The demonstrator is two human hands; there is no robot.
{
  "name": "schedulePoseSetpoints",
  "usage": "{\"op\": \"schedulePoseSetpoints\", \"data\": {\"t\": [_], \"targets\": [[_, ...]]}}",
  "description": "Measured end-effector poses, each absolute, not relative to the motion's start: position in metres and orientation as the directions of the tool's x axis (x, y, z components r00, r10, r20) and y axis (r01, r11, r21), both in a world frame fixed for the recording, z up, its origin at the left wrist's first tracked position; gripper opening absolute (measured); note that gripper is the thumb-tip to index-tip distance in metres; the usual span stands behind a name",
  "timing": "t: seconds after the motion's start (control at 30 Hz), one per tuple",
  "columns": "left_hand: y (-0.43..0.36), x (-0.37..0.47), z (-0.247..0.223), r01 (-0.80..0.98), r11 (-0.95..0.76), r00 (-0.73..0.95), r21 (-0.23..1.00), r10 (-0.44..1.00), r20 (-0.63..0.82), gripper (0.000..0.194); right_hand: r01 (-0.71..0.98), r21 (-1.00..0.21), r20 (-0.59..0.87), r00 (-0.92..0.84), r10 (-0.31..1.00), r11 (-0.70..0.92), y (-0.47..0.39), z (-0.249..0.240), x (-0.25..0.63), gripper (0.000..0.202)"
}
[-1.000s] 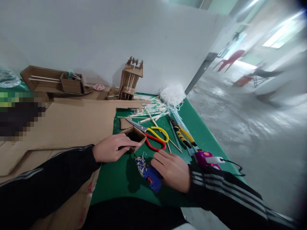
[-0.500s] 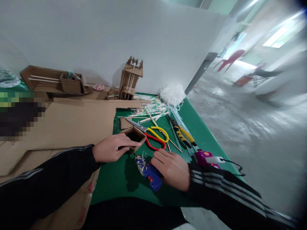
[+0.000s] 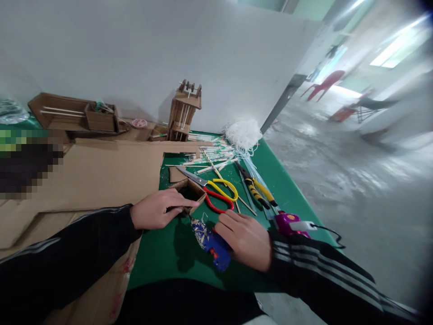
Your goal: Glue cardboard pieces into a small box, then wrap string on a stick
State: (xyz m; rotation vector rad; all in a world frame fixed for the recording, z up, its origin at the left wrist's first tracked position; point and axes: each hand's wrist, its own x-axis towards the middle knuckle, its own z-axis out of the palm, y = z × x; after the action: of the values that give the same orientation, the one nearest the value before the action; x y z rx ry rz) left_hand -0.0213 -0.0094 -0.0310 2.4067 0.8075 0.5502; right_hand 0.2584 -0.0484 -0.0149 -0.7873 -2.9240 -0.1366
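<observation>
My left hand [image 3: 165,208] grips the near side of a small open cardboard box [image 3: 198,189], its index finger laid along the rim. In my right hand [image 3: 244,238] is a blue glue gun [image 3: 216,250], with its tip at the box's near lower edge. Wood-coloured shavings and glue strings cling to the front of the gun. Scissors [image 3: 219,192] with one red and one yellow handle lie open beside the box, between it and my right hand. A small cardboard piece [image 3: 176,174] lies just behind the box.
Pliers [image 3: 257,189] and a purple tool with a cord [image 3: 287,222] lie on the right of the green table [image 3: 280,169]. Thin sticks [image 3: 216,158] and a white tangle of strands [image 3: 244,134] are behind. Cardboard sheets [image 3: 115,174] cover the left; a cardboard tower [image 3: 182,110] stands by the wall.
My right hand and the glue gun have shifted slightly to the right. My left hand and the box stay where they were.
</observation>
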Motion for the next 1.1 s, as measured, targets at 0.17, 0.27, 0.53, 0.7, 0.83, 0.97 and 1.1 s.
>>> {"op": "schedulePoseSetpoints", "data": {"t": [0.17, 0.27, 0.53, 0.7, 0.83, 0.97, 1.1], "targets": [[-0.009, -0.022, -0.031, 0.42, -0.682, 0.738, 0.599, 0.641, 0.212, 0.044, 0.523, 0.069, 0.147, -0.848, 0.509, 0.85, -0.05, -0.013, 0.258, 0.014], [-0.009, -0.022, -0.03, 0.427, -0.681, 0.735, 0.595, 0.645, 0.21, 0.043, 0.541, 0.074, 0.14, -0.837, 0.529, 0.838, -0.052, -0.01, 0.257, 0.014], [-0.008, -0.022, -0.03, 0.418, -0.686, 0.738, 0.595, 0.638, 0.217, 0.04, 0.524, 0.07, 0.157, -0.846, 0.509, 0.849, -0.052, -0.006, 0.258, 0.009], [-0.008, -0.023, -0.031, 0.418, -0.685, 0.738, 0.597, 0.639, 0.216, 0.041, 0.538, 0.077, 0.153, -0.838, 0.524, 0.839, -0.054, -0.002, 0.257, 0.009], [-0.008, -0.023, -0.031, 0.43, -0.678, 0.736, 0.596, 0.646, 0.203, 0.043, 0.535, 0.086, 0.16, -0.84, 0.518, 0.841, -0.054, -0.002, 0.257, 0.009], [-0.008, -0.022, -0.031, 0.423, -0.687, 0.737, 0.591, 0.64, 0.216, 0.042, 0.527, 0.082, 0.166, -0.844, 0.51, 0.846, -0.053, -0.002, 0.256, 0.009], [-0.008, -0.022, -0.031, 0.418, -0.691, 0.744, 0.589, 0.633, 0.214, 0.041, 0.524, 0.076, 0.154, -0.847, 0.509, 0.849, -0.052, -0.002, 0.256, 0.01]]}}
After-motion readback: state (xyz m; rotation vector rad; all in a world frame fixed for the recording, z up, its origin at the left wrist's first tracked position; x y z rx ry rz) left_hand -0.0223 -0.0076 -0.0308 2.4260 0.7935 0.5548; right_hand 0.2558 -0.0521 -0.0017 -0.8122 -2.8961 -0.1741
